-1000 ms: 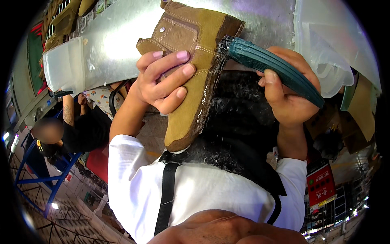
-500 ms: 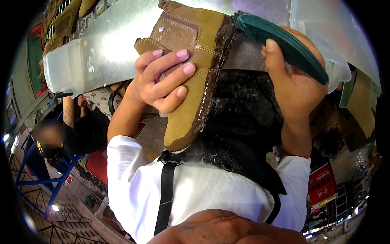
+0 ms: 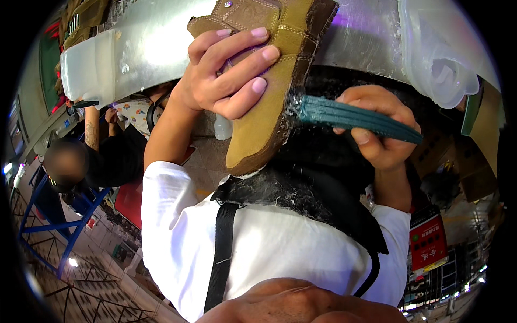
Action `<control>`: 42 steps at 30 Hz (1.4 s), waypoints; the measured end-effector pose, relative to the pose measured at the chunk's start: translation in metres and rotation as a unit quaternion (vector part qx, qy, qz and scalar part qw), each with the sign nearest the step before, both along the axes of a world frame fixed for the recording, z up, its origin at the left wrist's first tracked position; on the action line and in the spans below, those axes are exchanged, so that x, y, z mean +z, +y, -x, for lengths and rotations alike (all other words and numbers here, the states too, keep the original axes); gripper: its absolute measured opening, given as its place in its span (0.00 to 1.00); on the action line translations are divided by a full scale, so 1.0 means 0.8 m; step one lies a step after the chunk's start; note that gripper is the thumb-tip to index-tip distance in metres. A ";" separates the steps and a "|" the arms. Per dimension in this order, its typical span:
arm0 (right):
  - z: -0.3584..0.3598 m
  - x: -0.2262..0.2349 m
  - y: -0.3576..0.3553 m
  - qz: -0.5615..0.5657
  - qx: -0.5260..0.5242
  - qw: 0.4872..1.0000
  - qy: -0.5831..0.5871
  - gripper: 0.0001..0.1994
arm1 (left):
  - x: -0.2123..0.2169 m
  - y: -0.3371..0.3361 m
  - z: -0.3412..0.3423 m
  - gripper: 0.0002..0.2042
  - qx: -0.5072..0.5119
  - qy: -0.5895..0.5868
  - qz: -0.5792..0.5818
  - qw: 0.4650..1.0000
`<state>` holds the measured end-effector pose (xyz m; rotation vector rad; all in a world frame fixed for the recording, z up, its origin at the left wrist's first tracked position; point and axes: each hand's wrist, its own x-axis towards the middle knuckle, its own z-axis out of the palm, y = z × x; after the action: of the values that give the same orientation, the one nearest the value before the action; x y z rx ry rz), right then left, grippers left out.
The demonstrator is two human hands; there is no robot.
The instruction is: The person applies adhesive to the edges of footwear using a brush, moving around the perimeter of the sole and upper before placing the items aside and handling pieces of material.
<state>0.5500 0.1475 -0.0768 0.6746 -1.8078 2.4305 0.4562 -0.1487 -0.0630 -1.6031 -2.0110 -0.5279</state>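
Note:
My left hand is closed around a tan suede boot, its fingers spread over the upper. The boot is tilted on its side, toe toward my body, with its brown sole edge facing right. In my right hand is a brush with a ridged teal handle, gripped between thumb and fingers. Its short, dark bristle tip meets the boot's sole edge near the forefoot; whether it touches or hovers just off is hard to tell. The boot's underside is mostly hidden.
A shiny metal bench lies beyond the boot. On it sit a translucent plastic block-like container at left and translucent plastic sheeting at right. More boots stand far left. A seated person is at the left.
The brush has swung down and left from the boot's heel end to its forefoot edge and turned edge-on. The boot has shifted slightly up and right with my left hand.

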 end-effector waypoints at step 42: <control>-0.054 0.160 0.056 -0.238 -0.056 0.966 0.085 0.13 | 0.070 0.079 -0.018 0.18 0.093 0.116 0.071 0.986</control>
<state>0.5932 0.1925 0.0512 0.7513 -2.2981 1.8119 0.4702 -0.0851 -0.0069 -1.4609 -2.0297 -0.1235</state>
